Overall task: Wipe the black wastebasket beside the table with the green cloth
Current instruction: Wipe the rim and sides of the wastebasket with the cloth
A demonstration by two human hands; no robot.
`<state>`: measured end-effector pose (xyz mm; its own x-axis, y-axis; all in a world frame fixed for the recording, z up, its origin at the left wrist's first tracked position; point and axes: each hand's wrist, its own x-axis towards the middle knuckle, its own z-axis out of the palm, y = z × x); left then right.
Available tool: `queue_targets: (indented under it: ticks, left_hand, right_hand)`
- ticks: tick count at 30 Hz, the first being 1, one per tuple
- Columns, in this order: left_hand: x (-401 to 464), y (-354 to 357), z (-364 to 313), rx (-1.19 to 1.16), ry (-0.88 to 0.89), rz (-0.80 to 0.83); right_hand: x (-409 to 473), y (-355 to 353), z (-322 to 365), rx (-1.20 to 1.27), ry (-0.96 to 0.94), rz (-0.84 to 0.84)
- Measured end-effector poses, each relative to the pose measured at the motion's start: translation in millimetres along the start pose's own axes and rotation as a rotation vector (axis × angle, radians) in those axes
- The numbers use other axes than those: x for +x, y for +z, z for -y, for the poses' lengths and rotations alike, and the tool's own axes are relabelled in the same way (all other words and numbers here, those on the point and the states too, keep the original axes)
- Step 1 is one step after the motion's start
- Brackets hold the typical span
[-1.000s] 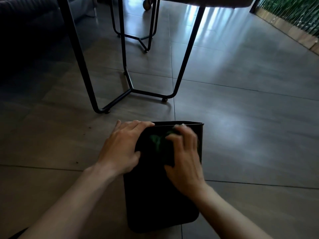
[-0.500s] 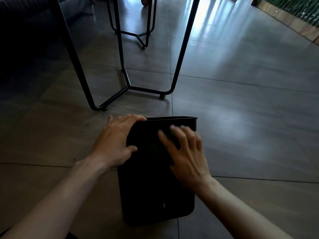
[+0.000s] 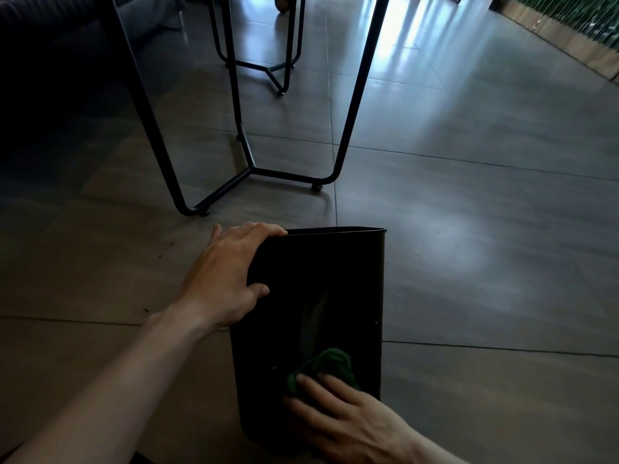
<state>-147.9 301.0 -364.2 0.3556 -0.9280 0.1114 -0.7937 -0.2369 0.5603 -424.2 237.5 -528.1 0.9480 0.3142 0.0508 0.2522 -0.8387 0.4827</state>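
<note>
The black wastebasket (image 3: 318, 296) lies tipped on the tiled floor, its open rim pointing away from me toward the table legs. My left hand (image 3: 227, 279) grips its upper left corner, fingers over the rim and thumb on the side wall. My right hand (image 3: 341, 420) presses the crumpled green cloth (image 3: 326, 365) flat against the side wall near the basket's base, close to me. The cloth peeks out above my fingers.
Black metal table legs (image 3: 248, 162) stand on the floor just beyond the basket's rim, with a second leg frame (image 3: 268, 68) farther back. A dark sofa (image 3: 50, 45) fills the upper left. Green plants in a wooden planter (image 3: 569, 38) line the upper right.
My right hand has slid the cloth down the basket's side, from near the rim to near the base. My left hand has kept its hold on the corner.
</note>
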Motion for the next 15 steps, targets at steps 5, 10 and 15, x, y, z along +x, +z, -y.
queue_targets:
  ticks: [5,10,15]
  left_hand:
    - [-1.4,0.0,0.0,-0.005,0.014,0.008]
    - [-0.3,-1.4,1.2,-0.023,0.023,0.015]
    - [1.0,1.2,3.3,0.001,0.03,0.015]
  right_hand:
    - [12.2,-14.9,-50.6,0.123,0.118,-0.137]
    - [56.8,-46.0,-124.9,0.372,0.917,-0.399]
    - [60.7,-30.1,-70.6,0.262,0.53,-0.285]
